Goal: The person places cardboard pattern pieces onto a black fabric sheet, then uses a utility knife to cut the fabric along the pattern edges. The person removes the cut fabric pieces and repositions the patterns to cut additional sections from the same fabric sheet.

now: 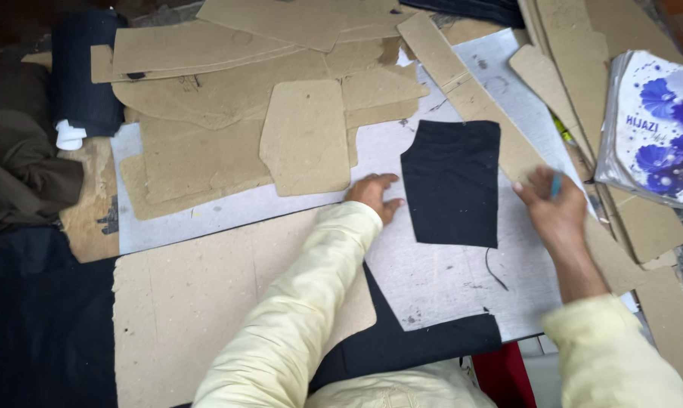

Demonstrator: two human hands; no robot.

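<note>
Between both grips lies a black fabric piece: light, limp, best pinched at an edge. Left hand spread flat; right hand pinching blue chalk.

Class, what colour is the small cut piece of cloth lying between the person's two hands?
The piece of cloth is black, seen best in the head view.
</note>
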